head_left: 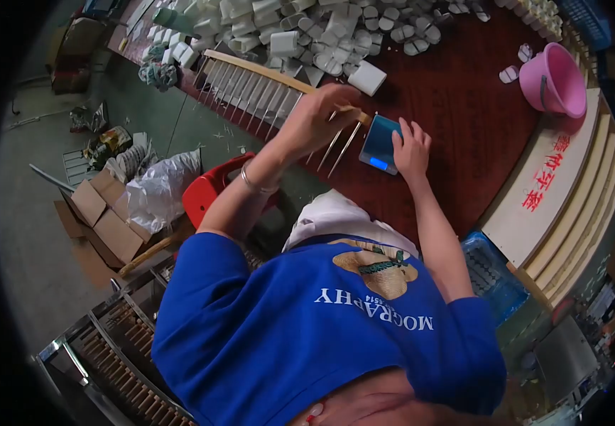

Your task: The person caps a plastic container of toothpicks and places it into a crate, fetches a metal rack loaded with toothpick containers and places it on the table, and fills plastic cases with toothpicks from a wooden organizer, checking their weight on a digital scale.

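Observation:
My left hand (324, 117), with a bracelet at the wrist, is over the near end of a wooden bar (251, 71) with a row of thin metal rods (341, 150). Its fingers are curled together at the bar; what they pinch is hidden. A small digital scale (382, 140) with a lit blue display lies on the dark red table, just right of the rods. My right hand (412, 150) rests at the scale's right side, fingers spread and stretched out, thumb over its top.
White plastic cases (284, 44) are heaped at the back of the table (456, 142). A pink bucket (562, 79) stands at the right, above stacked wooden boards (535, 192). A blue crate (492, 273) is at lower right. A red stool (208, 192) and cardboard box (105, 213) are at left.

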{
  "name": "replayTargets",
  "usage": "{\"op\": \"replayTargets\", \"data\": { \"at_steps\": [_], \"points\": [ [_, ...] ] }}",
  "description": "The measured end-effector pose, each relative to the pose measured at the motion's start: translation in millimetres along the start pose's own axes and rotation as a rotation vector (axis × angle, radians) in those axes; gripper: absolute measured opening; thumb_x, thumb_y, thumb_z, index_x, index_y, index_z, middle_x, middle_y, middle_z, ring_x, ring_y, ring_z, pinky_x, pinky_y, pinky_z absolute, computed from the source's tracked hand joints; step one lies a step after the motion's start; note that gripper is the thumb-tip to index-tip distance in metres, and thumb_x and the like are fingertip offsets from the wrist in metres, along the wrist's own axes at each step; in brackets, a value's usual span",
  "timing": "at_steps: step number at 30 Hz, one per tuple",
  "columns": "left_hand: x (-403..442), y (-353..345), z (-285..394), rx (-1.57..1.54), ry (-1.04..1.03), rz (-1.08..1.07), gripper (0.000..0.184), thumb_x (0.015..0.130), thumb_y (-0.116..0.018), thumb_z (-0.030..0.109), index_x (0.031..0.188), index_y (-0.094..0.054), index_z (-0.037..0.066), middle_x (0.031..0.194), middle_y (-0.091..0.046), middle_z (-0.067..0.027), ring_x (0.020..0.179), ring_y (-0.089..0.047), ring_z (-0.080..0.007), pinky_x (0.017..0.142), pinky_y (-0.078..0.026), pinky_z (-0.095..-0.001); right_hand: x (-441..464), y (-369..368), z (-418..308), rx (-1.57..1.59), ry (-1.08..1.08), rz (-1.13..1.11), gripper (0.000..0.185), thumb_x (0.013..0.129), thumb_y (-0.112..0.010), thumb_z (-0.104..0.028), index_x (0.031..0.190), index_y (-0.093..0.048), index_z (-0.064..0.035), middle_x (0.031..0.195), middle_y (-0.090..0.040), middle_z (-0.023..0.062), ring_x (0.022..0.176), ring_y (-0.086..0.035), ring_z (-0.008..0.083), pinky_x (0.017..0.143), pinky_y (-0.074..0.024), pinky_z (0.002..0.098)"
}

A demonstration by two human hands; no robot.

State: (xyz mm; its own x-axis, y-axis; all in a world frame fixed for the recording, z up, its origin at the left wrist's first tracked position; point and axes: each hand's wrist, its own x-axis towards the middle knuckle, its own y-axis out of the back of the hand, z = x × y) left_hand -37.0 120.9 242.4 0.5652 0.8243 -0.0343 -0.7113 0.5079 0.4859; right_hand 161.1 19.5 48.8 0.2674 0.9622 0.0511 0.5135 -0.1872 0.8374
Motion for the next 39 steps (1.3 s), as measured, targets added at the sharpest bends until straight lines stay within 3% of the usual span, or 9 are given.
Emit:
{"op": "replayTargets", "data": {
  "at_steps": [5, 14, 19, 23, 30, 33, 35, 37, 39],
  "points": [
    [138, 48, -71, 0.600, -0.381, 0.162, 0.033, 0.083, -0.068, 0.017, 0.113, -0.059, 0.008, 0.113, -0.062, -0.0120, 0.105, -0.058, -0.0349, 0.088, -0.049, -0.0389, -47, 46, 38, 0.019, -0.121, -0.062, 0.033, 0.094, -0.051, -0.024, 0.118, -0.061, -0.0025, 0.118, -0.060, 0.0156, 0.112, -0.052, 0.0329, 0.097, -0.0397, 0.0427],
    [313, 34, -134, 1.042, -0.230, 0.049, 0.039, 0.079, -0.065, 0.013, 0.118, -0.057, 0.010, 0.121, -0.060, -0.0098, 0.111, -0.056, -0.0311, 0.093, -0.047, -0.0410, -150, 101, 28, -0.009, -0.474, -0.081, 0.025, 0.092, -0.053, -0.017, 0.111, -0.063, -0.0030, 0.110, -0.061, 0.0168, 0.101, -0.056, 0.0351, 0.091, -0.0428, 0.0432],
    [346, 48, -144, 1.047, -0.418, -0.009, 0.045, 0.078, -0.065, 0.012, 0.122, -0.056, 0.011, 0.120, -0.061, -0.0087, 0.111, -0.056, -0.0307, 0.095, -0.046, -0.0412, -179, 108, 4, 0.017, -0.491, -0.043, 0.023, 0.091, -0.054, -0.014, 0.108, -0.064, -0.0022, 0.108, -0.061, 0.0168, 0.099, -0.056, 0.0352, 0.089, -0.0445, 0.0426],
    [327, 55, -129, 0.745, -0.684, 0.070, 0.049, 0.077, -0.065, 0.011, 0.125, -0.055, 0.012, 0.119, -0.062, -0.0079, 0.112, -0.057, -0.0304, 0.096, -0.045, -0.0414, -179, 118, -6, 0.059, -0.506, -0.005, 0.023, 0.092, -0.054, -0.014, 0.109, -0.063, -0.0016, 0.108, -0.062, 0.0166, 0.100, -0.057, 0.0351, 0.088, -0.0453, 0.0424],
    [178, -19, 22, -0.008, -0.648, -0.145, 0.052, 0.077, -0.076, 0.011, 0.126, -0.056, 0.009, 0.118, -0.064, -0.0099, 0.105, -0.064, -0.0269, 0.088, -0.051, -0.0364, -80, 157, -19, 0.466, -0.319, 0.142, 0.038, 0.093, -0.058, -0.014, 0.127, -0.052, 0.0003, 0.120, -0.056, 0.0203, 0.108, -0.057, 0.0343, 0.091, -0.0475, 0.0431],
    [116, -66, 72, -0.057, -0.546, -0.242, 0.053, 0.076, -0.076, 0.009, 0.125, -0.056, 0.005, 0.117, -0.065, -0.0119, 0.102, -0.065, -0.0274, 0.086, -0.051, -0.0361, -36, 184, -28, 0.380, 0.106, 0.367, 0.080, 0.089, -0.067, -0.029, 0.145, -0.022, 0.0052, 0.141, -0.035, 0.0281, 0.128, -0.041, 0.0423, 0.104, -0.0376, 0.0468],
    [82, -111, 86, 0.142, -0.636, -0.142, 0.059, 0.072, -0.076, 0.008, 0.127, -0.055, 0.003, 0.119, -0.063, -0.0151, 0.101, -0.063, -0.0333, 0.087, -0.051, -0.0392, -31, 193, -33, 0.632, 0.146, 0.393, 0.102, 0.083, -0.072, -0.039, 0.146, -0.007, 0.0089, 0.146, -0.022, 0.0323, 0.136, -0.027, 0.0445, 0.112, -0.0259, 0.0474],
    [53, -147, 96, 0.196, -0.730, -0.052, 0.062, 0.073, -0.074, 0.006, 0.131, -0.051, 0.002, 0.125, -0.058, -0.0189, 0.108, -0.060, -0.0353, 0.090, -0.049, -0.0408, -36, 192, -34, 0.782, 0.114, 0.547, 0.108, 0.085, -0.070, -0.042, 0.150, 0.004, 0.0006, 0.150, -0.020, 0.0249, 0.136, -0.031, 0.0343, 0.111, -0.0285, 0.0429],
    [34, -181, 103, 0.105, -0.627, -0.135, 0.064, 0.075, -0.070, 0.001, 0.135, -0.048, 0.000, 0.134, -0.051, -0.0205, 0.113, -0.056, -0.0359, 0.093, -0.049, -0.0394, -53, 197, -11, 0.813, 0.050, 0.608, 0.097, 0.087, -0.068, -0.040, 0.149, -0.006, 0.0019, 0.149, -0.022, 0.0244, 0.135, -0.032, 0.0343, 0.111, -0.0279, 0.0421]
  ]
}}
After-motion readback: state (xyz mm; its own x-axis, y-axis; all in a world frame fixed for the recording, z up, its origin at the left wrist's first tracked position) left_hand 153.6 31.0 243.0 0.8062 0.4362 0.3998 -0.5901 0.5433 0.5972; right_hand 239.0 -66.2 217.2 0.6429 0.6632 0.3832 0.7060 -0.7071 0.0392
